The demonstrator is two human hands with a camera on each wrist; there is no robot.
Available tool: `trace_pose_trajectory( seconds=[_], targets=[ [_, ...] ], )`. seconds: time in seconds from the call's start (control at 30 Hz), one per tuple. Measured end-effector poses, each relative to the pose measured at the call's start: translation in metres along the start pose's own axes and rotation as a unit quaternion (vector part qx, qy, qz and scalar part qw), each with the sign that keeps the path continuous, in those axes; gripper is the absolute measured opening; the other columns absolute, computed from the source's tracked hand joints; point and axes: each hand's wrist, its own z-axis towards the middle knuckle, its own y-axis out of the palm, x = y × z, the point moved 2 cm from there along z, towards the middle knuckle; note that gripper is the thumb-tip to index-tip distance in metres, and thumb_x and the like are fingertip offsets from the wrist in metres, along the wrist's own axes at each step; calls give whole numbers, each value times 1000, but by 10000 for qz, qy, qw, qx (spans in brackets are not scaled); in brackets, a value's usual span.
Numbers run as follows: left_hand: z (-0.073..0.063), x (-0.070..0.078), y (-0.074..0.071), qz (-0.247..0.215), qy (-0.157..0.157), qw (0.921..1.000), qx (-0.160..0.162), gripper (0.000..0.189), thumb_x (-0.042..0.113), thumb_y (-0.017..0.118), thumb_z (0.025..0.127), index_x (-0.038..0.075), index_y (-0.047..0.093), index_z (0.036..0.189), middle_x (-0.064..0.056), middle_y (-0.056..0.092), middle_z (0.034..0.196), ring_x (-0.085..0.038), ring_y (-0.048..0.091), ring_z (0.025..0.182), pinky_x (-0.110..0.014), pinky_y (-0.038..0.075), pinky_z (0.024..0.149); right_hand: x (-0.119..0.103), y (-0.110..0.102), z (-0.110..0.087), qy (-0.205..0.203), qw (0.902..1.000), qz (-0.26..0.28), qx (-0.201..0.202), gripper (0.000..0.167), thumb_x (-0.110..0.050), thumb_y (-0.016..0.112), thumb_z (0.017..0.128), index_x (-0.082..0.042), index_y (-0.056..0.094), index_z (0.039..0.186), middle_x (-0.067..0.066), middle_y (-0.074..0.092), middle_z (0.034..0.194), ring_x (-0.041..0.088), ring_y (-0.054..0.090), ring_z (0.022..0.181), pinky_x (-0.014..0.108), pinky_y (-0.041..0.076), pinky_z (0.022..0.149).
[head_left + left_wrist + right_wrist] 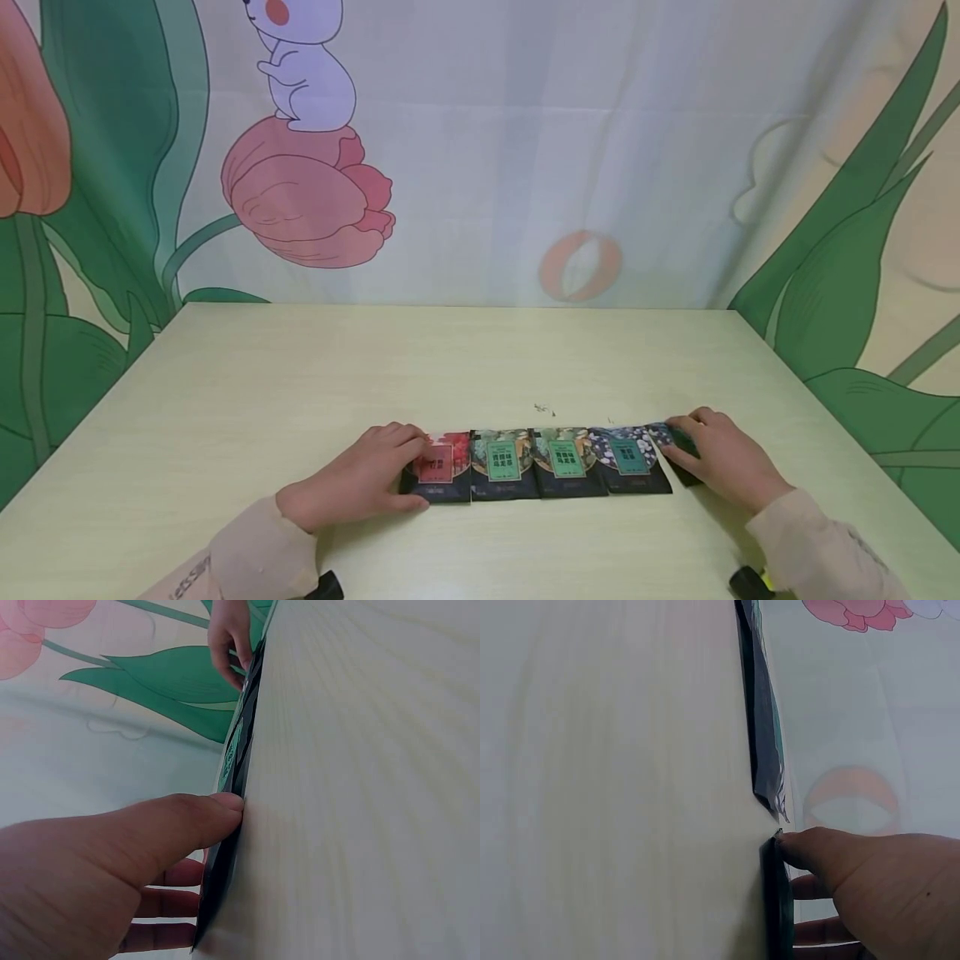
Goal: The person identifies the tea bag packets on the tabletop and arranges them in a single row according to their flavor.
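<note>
My left hand (360,475) holds the left end of a row of flat, dark printed packets. Under its fingers lies the packet with a red label (453,471); the left wrist view has the thumb at this dark packet's (219,881) near edge. Two packets with green labels (503,462) (566,460) come after it, then one with white-and-blue flowers and a teal label (628,458). At the right end, my right hand (727,458) grips a last packet (682,442), slightly turned, partly hidden. A narrow gap separates this packet (778,907) from its neighbour.
The row lies on a pale wooden table (450,367). Small dark marks (543,409) show on the surface behind the packets. A curtain (480,167) printed with flowers and leaves hangs beyond the table's far edge.
</note>
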Motion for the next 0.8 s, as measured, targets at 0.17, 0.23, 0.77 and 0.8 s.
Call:
trace_pose_trajectory(
  seconds=[0.17,0.23,0.77,0.8],
  targets=[
    [1,1,-1,-35,-54,10000,-31,52,42,77,79,13,62,119,-3,59,123,-21,51,115,-45,42,103,-3,-1,-2,68,9999,-26,-95,50,-38,65,89,-1,61,122,21,60,109,38,58,100,54,51,85],
    [1,1,-1,-51,-82,9999,-50,52,41,77,78,12,62,119,-3,59,123,-21,51,115,-45,42,103,-3,-1,-3,80,9999,-36,-100,50,-38,65,89,-1,61,122,21,60,110,38,58,100,54,51,85],
    [1,2,-2,-129,-136,9998,-97,51,40,77,79,13,61,119,-3,58,124,-21,51,116,-45,41,105,-7,-1,-5,118,9998,-164,-71,49,-37,66,88,-1,63,120,19,61,105,36,59,95,52,52,82],
    [1,2,-2,-140,-141,9998,-99,51,40,77,79,13,61,120,-3,58,124,-21,51,116,-46,41,105,-7,-1,-5,132,9998,-156,-73,48,-37,66,88,-1,63,120,19,61,105,36,59,95,52,52,82]
  ],
)
